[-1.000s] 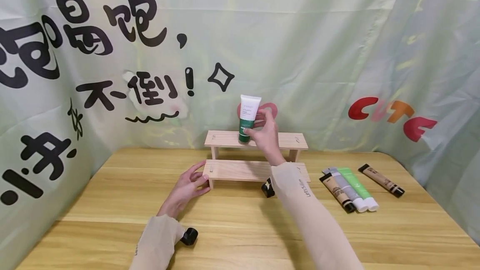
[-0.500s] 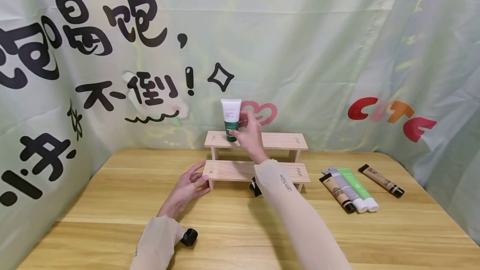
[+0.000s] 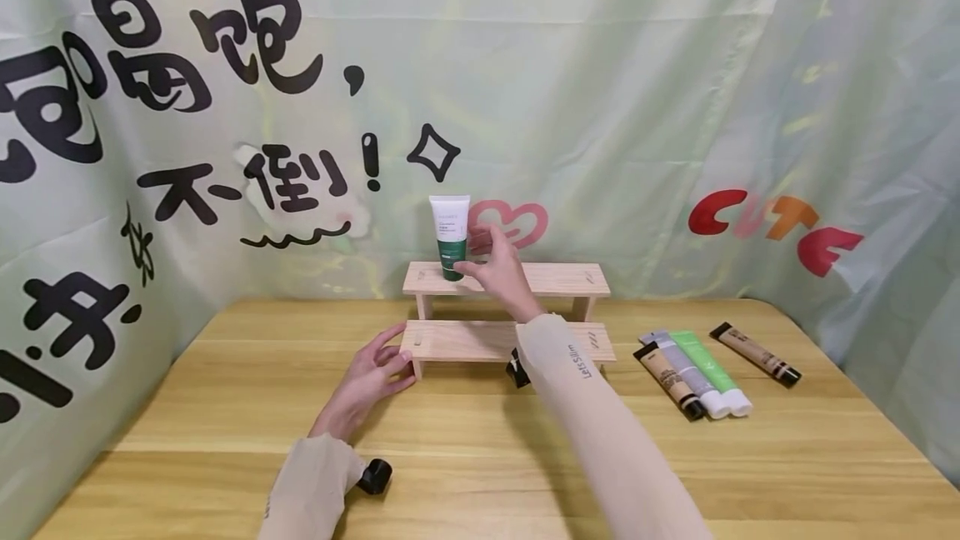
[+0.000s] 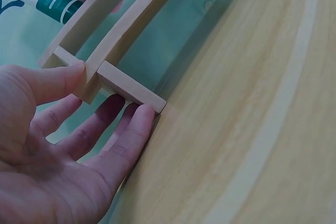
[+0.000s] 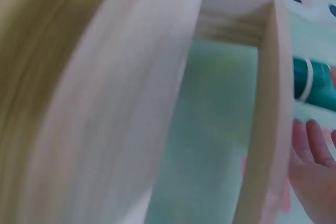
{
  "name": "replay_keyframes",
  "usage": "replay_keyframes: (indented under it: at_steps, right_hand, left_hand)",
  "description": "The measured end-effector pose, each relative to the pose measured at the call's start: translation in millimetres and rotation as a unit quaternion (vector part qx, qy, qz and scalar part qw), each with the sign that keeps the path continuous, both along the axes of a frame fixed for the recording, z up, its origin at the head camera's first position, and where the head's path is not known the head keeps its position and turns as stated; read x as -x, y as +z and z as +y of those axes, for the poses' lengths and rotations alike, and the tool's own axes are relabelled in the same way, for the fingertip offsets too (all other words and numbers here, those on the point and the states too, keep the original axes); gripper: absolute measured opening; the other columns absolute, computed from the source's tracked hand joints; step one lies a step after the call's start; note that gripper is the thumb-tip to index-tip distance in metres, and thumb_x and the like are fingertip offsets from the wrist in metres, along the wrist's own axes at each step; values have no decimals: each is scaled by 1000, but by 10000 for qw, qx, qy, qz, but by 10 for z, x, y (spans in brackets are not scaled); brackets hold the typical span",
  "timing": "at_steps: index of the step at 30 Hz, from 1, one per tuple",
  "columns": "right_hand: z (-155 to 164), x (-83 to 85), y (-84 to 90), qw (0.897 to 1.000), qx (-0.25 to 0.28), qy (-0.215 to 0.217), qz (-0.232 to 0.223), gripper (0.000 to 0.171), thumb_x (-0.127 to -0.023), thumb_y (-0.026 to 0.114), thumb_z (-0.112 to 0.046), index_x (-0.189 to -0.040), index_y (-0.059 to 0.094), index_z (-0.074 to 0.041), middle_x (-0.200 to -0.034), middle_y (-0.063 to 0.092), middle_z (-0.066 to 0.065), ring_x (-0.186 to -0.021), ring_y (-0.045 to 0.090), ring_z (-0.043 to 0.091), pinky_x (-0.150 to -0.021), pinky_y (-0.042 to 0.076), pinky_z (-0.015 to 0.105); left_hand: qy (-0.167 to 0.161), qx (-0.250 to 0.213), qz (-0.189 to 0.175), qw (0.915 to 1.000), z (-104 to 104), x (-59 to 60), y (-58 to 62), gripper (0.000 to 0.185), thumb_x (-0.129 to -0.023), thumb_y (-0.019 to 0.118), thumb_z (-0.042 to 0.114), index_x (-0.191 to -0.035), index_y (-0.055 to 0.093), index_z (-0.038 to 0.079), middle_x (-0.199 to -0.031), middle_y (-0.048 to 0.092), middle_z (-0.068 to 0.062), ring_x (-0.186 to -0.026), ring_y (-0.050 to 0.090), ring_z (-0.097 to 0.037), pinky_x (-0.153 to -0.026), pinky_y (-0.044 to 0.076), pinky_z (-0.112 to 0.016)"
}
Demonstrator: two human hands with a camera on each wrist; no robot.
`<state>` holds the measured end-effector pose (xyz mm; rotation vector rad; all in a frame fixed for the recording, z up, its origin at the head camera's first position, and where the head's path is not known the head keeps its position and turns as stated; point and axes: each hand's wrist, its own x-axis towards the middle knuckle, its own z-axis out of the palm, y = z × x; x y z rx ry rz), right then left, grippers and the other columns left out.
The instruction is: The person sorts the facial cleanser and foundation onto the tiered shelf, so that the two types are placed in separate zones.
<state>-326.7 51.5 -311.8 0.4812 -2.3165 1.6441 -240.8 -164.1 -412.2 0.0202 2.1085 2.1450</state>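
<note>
A green and white tube (image 3: 449, 236) stands upright, cap down, on the top step of a small wooden rack (image 3: 577, 280), toward that step's left end. The right hand (image 3: 497, 267) is at the tube's right side, fingers (image 3: 467, 267) loosely curved and touching its dark lower part; whether they grip it or only steady it I cannot tell. The left hand (image 3: 371, 377) rests on the desk (image 3: 465, 457) at the rack's lower left corner, fingers (image 4: 126, 129) straight and spread against the leg and thumb on the lower step's edge, apparently bracing the light rack so it does not slide.

Right of the rack, four more tubes (image 3: 693, 373) lie side by side on the desk, well apart from it. The right sleeve (image 3: 600, 423) crosses in front of the lower step and hides part of it. Nothing else stands on the top step.
</note>
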Motion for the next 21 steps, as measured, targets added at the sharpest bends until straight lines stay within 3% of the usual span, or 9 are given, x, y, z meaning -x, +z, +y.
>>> replay_keyframes:
  at_steps: [8, 21]
  right_hand:
    - [319, -7, 78, 9984, -260, 93, -488, 58, -86, 74, 7, -138, 49, 3, -129, 59, 22, -117, 57, 36, -103, 48, 43]
    - [997, -95, 275, 9961, -652, 51, -597, 57, -88, 69, 8, -139, 44, 12, -133, 53, 32, -121, 52, 45, -106, 44, 50]
  left_hand:
    - [-27, 1, -53, 10000, -43, -8, -16, 55, -106, 48, -1, -159, 33, 9, -135, 51, -27, -108, 61, -31, -91, 57, -40]
    - [-82, 40, -42, 9999, -42, -8, -5, 55, -107, 48, 2, -159, 32, 10, -136, 50, -27, -115, 58, -34, -94, 56, -42]
